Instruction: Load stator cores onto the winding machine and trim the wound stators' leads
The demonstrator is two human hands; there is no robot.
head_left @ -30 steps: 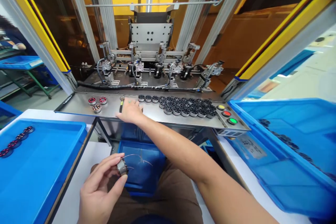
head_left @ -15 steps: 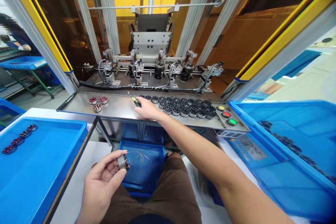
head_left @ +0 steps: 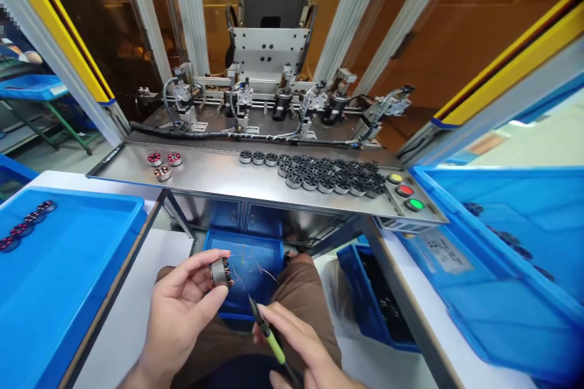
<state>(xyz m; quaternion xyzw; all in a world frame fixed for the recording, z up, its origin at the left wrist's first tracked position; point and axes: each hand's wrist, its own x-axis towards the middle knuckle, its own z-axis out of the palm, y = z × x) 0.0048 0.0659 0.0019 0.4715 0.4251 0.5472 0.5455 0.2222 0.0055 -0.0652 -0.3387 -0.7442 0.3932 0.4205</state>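
My left hand (head_left: 177, 310) is closed with thumb and fingers around the rim of a motor stator (head_left: 219, 272), a grey ring with copper windings. Thin loose copper wires (head_left: 260, 268) trail from it to the right, above my lap. Just to the lower right, my right hand (head_left: 298, 340) grips a pair of pliers (head_left: 274, 346) with green-and-black handles. Their narrow tip points up and left toward the wires, apart from the stator. Whether the tip touches a wire I cannot tell.
On the metal ledge (head_left: 205, 173) stand several black stators (head_left: 326, 182) and three wound ones (head_left: 162, 172). Coloured buttons (head_left: 405, 190) sit at its right end. Blue trays (head_left: 91, 243) flank me, and a blue bin (head_left: 351, 261) stands low right. Winding fixtures (head_left: 283, 103) line the machine.
My right hand has come back from the ledge with the pliers, down beside the stator. The left hand still holds the stator, slightly further right. The view has tilted downward.
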